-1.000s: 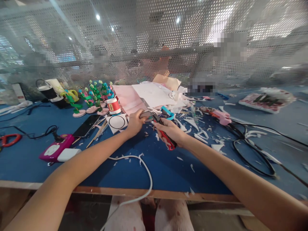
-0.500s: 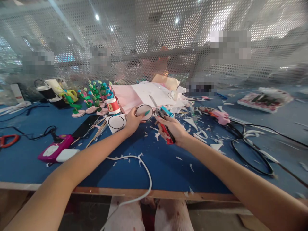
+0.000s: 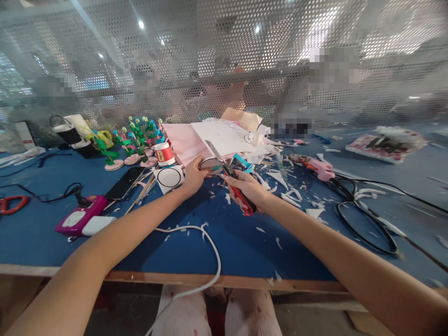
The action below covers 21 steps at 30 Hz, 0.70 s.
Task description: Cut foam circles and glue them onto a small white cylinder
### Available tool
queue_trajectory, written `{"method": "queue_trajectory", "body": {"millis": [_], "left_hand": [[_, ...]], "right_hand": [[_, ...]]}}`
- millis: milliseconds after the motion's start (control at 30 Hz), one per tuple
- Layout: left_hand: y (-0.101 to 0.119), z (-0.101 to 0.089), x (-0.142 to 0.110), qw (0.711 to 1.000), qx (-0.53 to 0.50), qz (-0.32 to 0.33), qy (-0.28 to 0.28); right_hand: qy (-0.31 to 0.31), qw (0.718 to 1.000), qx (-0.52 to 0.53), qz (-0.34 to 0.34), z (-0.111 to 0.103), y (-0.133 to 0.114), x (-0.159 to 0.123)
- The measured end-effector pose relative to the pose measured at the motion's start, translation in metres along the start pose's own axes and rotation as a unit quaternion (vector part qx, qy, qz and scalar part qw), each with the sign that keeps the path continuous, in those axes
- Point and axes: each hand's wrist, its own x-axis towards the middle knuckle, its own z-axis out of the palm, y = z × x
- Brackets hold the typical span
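- The person's left hand (image 3: 193,178) pinches a small paper disc (image 3: 210,164) by its near edge, holding it up just above the blue table (image 3: 224,242).
- The right hand (image 3: 249,190) is wrapped around red-handled scissors (image 3: 229,179); its fingers are closed through the handles, and the blades look parted, with the long blade pointing up and away past the disc.
- My read is that the cutting-out step is in hand: the blades sit right at the disc's right edge, trimming around its dark outline.
- The next snip would call for the left fingers to turn the disc a little so the blades can follow the curve, and to keep clear of them.
- The disc is white with a thin black ring near the rim; it looks light and floppy, tilted towards the scissors.
- Just to its left lies a square sheet with a drawn circle (image 3: 169,178), not yet cut.
- White paper scraps (image 3: 290,196) litter the table around both hands, and a stack of white and pink sheets (image 3: 210,137) lies behind.
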Motion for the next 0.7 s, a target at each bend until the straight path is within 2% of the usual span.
{"method": "queue_trajectory", "body": {"millis": [100, 267, 433, 700], "left_hand": [[0.0012, 0.0008, -0.0010, 1.000, 0.010, 0.007, -0.010], [0.0004, -0.0010, -0.0014, 1.000, 0.013, 0.023, 0.008], [-0.0002, -0.0014, -0.0008, 1.000, 0.016, 0.014, 0.019], [0.0017, -0.0008, -0.0019, 1.000, 0.018, 0.019, 0.014]], "right_hand": [[0.011, 1.000, -0.005, -0.011, 0.0027, -0.0007, -0.0011], [0.070, 0.997, 0.009, -0.015, 0.0020, 0.0003, 0.0014], [0.050, 0.998, -0.004, -0.027, 0.0028, 0.0020, 0.0003], [0.051, 0.999, -0.002, -0.020, 0.0043, 0.0021, -0.0012]]}}
